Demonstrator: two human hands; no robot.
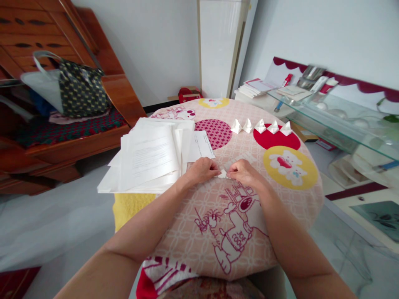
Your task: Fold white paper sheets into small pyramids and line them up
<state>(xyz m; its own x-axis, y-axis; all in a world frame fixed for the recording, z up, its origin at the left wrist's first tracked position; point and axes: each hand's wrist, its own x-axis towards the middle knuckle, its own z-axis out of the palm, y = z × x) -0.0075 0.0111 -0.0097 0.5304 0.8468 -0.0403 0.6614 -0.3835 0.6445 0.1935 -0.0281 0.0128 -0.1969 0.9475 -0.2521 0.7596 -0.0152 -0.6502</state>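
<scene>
My left hand (202, 169) and my right hand (245, 171) meet over a small white piece of paper (223, 174) on the cartoon-printed cloth (237, 232). Both hands pinch it with curled fingers, and most of the paper is hidden under them. A thick stack of white paper sheets (152, 158) lies just left of my left hand. Several small folded white paper shapes (261, 126) stand in a row beyond my hands, on the far side of the cloth.
A wooden bench (62, 137) with a patterned bag (79, 89) stands to the left. A glass shelf (336, 120) with bottles and papers runs along the right. A white board (218, 45) leans against the far wall. Grey floor (56, 216) lies around the cloth-covered surface.
</scene>
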